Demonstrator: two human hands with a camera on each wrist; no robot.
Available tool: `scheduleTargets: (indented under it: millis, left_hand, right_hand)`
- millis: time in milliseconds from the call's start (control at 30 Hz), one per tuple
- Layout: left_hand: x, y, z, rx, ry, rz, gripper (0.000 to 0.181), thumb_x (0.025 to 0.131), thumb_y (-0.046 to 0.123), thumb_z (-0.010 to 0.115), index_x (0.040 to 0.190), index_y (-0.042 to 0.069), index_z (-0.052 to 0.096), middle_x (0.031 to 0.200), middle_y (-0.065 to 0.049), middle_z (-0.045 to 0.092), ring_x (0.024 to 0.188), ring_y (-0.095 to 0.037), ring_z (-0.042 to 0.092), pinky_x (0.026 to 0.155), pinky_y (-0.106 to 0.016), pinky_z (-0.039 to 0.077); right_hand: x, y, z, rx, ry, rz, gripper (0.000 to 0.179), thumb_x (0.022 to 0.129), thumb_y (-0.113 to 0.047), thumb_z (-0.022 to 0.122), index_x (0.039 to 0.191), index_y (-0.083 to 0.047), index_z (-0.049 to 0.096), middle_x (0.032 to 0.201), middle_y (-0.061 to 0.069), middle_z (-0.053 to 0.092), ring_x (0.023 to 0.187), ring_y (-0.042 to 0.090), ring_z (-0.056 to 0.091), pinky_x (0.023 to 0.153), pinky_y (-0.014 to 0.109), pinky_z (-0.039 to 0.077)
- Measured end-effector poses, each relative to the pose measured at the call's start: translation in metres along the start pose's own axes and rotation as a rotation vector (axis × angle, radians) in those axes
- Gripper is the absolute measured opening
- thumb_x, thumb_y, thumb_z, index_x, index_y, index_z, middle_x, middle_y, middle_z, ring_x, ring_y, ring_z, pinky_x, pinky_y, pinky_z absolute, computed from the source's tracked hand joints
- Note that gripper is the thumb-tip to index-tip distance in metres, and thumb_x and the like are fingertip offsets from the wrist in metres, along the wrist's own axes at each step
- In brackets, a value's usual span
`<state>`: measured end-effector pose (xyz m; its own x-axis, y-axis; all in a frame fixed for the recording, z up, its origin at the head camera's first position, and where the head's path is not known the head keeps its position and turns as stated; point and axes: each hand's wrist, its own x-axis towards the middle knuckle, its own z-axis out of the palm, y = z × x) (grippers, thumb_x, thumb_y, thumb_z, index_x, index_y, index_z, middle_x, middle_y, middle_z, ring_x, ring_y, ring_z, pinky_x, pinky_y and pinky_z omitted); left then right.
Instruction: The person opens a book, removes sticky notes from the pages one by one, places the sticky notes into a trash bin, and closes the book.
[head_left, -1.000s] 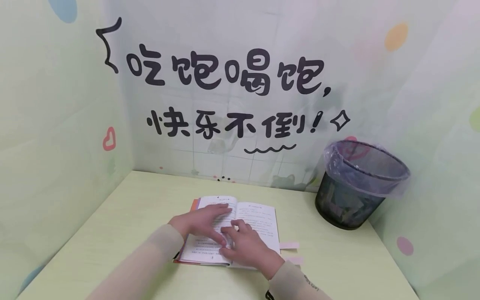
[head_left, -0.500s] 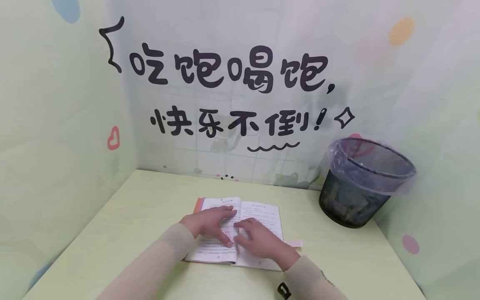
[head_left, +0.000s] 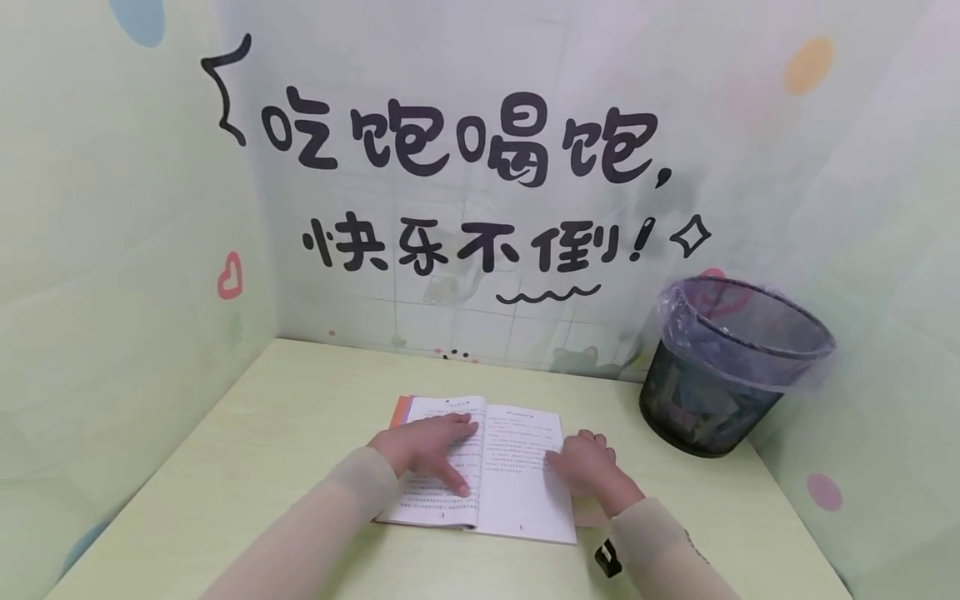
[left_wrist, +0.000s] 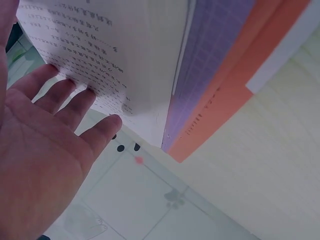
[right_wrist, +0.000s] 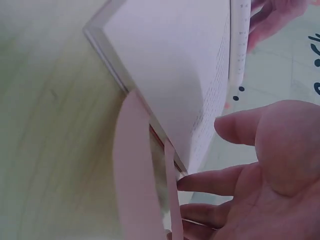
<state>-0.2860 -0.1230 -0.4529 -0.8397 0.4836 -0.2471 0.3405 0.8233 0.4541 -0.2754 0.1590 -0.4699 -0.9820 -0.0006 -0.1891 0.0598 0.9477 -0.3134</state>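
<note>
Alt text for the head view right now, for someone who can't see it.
An open book lies on a pale table, a left hand spread on its left page and a right hand at its right edge. Behind, to the right, stands a dark bin with a translucent liner.

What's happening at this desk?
A person has both hands at an open book on the table. The left hand lies spread on the left page; the right hand is at the right page's outer edge, by the pink strips sticking out there. Whether it touches the page is hard to tell. A lined black bin stands toward the far right corner.
</note>
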Motion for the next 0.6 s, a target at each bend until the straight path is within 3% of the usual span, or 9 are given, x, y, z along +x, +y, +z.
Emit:
scheduleTargets:
  millis: [100, 333, 500, 600]
  left_hand:
    - [-0.001, 0.001, 0.000, -0.009, -0.003, -0.002, 0.109, 0.079, 0.048, 0.099, 0.170, 0.020, 0.044, 0.181, -0.003, 0.035, 0.168, -0.032, 0.031, 0.137, -0.054, 0.030]
    - [-0.001, 0.003, -0.002, 0.001, -0.005, 0.012, 0.110, 0.080, 0.050, 0.097, 0.170, 0.018, 0.043, 0.181, -0.004, 0.034, 0.169, -0.033, 0.031, 0.138, -0.054, 0.029]
    - [-0.002, 0.002, -0.002, 0.007, -0.007, 0.012, 0.110, 0.080, 0.051, 0.097, 0.171, 0.018, 0.042, 0.182, -0.004, 0.033, 0.169, -0.032, 0.030, 0.138, -0.053, 0.028]
    - [-0.002, 0.001, -0.001, 0.010, -0.009, 0.010, 0.110, 0.080, 0.051, 0.097, 0.170, 0.017, 0.042, 0.182, -0.004, 0.033, 0.169, -0.032, 0.030, 0.138, -0.053, 0.029]
  right_hand:
    - [-0.002, -0.001, 0.001, 0.023, -0.025, 0.011, 0.046, 0.105, -0.035, 0.066, 0.113, 0.009, 0.074, 0.129, 0.024, 0.062, 0.121, 0.043, 0.051, 0.113, 0.066, 0.043]
    - [-0.004, -0.004, 0.000, 0.024, -0.019, 0.006, 0.050, 0.104, -0.037, 0.070, 0.120, 0.010, 0.071, 0.123, 0.021, 0.063, 0.117, 0.040, 0.051, 0.109, 0.062, 0.045]
    - [-0.010, -0.012, -0.008, 0.022, -0.006, -0.004, 0.058, 0.103, -0.039, 0.071, 0.131, 0.012, 0.066, 0.124, 0.022, 0.064, 0.117, 0.039, 0.054, 0.108, 0.062, 0.048]
    - [-0.014, -0.019, -0.014, 0.048, -0.003, -0.023, 0.064, 0.104, -0.039, 0.071, 0.141, 0.012, 0.061, 0.134, 0.026, 0.065, 0.122, 0.041, 0.058, 0.111, 0.063, 0.049]
